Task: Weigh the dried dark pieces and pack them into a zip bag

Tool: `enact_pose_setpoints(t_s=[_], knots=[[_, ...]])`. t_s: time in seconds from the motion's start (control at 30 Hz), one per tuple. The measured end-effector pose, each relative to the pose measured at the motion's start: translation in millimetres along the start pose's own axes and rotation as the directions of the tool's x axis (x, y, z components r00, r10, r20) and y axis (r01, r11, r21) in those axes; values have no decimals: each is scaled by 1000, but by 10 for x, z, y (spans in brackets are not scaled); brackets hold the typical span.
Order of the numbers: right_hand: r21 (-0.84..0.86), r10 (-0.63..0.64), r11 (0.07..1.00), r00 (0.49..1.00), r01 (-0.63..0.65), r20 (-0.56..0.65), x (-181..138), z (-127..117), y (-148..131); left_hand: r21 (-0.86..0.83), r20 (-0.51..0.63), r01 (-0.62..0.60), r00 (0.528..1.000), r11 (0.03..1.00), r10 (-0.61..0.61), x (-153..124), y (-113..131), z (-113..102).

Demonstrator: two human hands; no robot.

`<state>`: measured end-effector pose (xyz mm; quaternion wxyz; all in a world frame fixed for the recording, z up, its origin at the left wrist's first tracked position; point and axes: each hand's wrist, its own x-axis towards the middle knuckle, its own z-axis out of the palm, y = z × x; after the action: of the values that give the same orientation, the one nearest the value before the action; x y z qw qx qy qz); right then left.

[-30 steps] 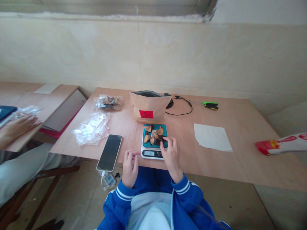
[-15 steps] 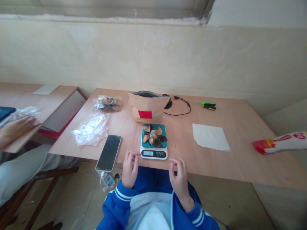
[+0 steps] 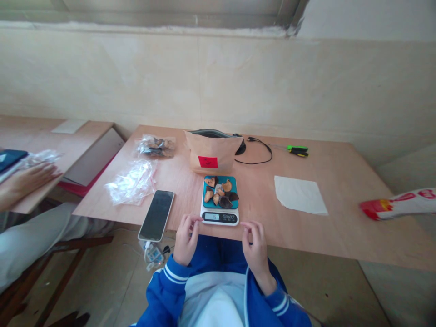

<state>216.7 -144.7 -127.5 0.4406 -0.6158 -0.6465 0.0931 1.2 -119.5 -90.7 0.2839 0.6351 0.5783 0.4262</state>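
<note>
A small kitchen scale (image 3: 220, 217) with a teal platform stands near the table's front edge and bears several brown and dark dried pieces (image 3: 220, 192). My left hand (image 3: 185, 237) rests at the table edge just left of the scale's display, fingers loosely curled and holding nothing. My right hand (image 3: 255, 241) hovers at the edge to the right of the scale, fingers apart and empty. Behind the scale stands an open brown paper bag (image 3: 211, 153) with a red label.
A phone (image 3: 156, 215) lies left of the scale, with a heap of clear plastic bags (image 3: 131, 182) and a filled bag (image 3: 155, 146) beyond. A white sheet (image 3: 299, 195), black cable (image 3: 256, 150), green-handled tool (image 3: 297, 150) and red-white packet (image 3: 398, 204) lie right. Another person's hand (image 3: 25, 178) rests on the neighbouring table.
My right hand has let go of the pieces on the scale and drawn back to the table's front edge. My left hand has stayed put.
</note>
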Motion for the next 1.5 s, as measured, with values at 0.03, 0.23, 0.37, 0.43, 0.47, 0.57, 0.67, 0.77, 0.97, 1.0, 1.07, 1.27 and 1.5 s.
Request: enact_pose_setpoints(t_s=[0.03,0.23,0.37,0.43,0.47,0.57,0.67,0.77,0.97,1.0,1.07,1.27,1.5], knots=[[6,4,1000,1000,-4,1,8,2,1,1,-5,-3,1000,1000,3,2,3,-8],[-14,-6,1000,998,7,64,196,61,48,3,-15,15,1000,1000,-15,19,13,-34],[-165,-88,980,987,109,132,471,175,153,-10,10,23,1000,1000,-23,22,32,-28],[-249,-109,958,983,144,151,573,220,200,-16,14,19,1000,1000,-19,20,35,-31],[-281,-111,947,981,154,162,606,234,217,-18,14,17,1000,1000,-17,20,33,-35],[-347,-106,923,976,168,192,653,248,242,-11,3,15,1000,1000,-15,23,7,-49],[-376,-85,912,973,163,215,673,250,241,1,-6,14,1000,1000,-14,28,-23,-56],[-350,-76,925,975,147,210,692,252,226,-1,0,8,1000,1000,-8,24,-33,-55],[-191,-82,976,989,105,122,592,171,197,2,0,-5,1000,1000,5,9,-30,-58],[-165,-74,982,992,91,106,550,146,200,3,-3,-6,1000,1000,6,11,-33,-60],[-124,-55,990,995,66,88,456,93,210,7,-5,-6,1000,1000,7,18,-36,-63],[-75,-56,995,995,63,84,217,-40,237,32,-26,4,1000,999,-4,35,-17,-82],[-79,-44,996,998,48,55,196,-162,239,167,-353,218,924,961,-149,346,-251,-587]])
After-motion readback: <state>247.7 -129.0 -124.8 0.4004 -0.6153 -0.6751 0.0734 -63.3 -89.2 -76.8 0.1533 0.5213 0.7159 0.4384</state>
